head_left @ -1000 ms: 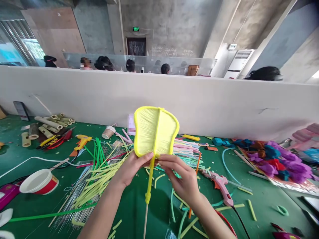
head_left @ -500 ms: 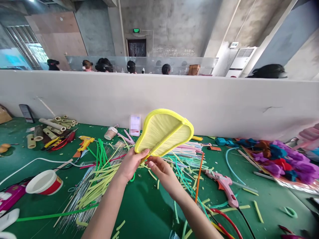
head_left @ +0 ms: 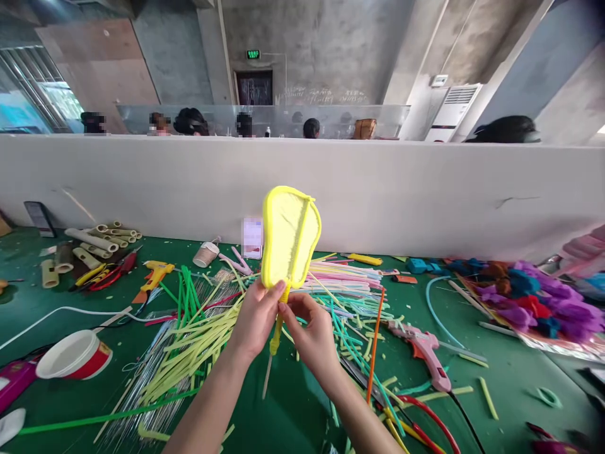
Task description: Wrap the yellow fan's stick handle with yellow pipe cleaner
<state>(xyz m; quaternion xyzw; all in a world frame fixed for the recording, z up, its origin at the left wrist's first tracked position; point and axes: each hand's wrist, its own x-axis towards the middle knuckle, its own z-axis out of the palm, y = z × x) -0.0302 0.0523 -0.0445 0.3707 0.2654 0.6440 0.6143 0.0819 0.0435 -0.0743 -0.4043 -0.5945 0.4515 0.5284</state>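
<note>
A yellow hand fan (head_left: 283,239) with a fuzzy raised rim and a rib down its face stands nearly upright before me. Its wrapped yellow handle (head_left: 278,331) ends in a thin bare stick (head_left: 267,378) that points down over the table. My left hand (head_left: 258,315) grips the handle just under the blade, thumb in front. Close beside it, my right hand (head_left: 309,325) pinches the same handle between thumb and curled fingers. Beneath both hands lie loose yellow-green pipe cleaners (head_left: 193,353) and green ones (head_left: 189,293).
A pink glue gun (head_left: 425,353) lies on the right, near an orange stick (head_left: 377,347). To the left are a yellow glue gun (head_left: 155,274), a paper bowl (head_left: 75,356) and bamboo tubes (head_left: 97,239). A white partition (head_left: 189,183) closes off the back; people's heads show beyond it.
The fan has turned from leaning right to nearly upright, showing a narrower face. Its handle and stick now show below my hands. Both hands keep their hold.
</note>
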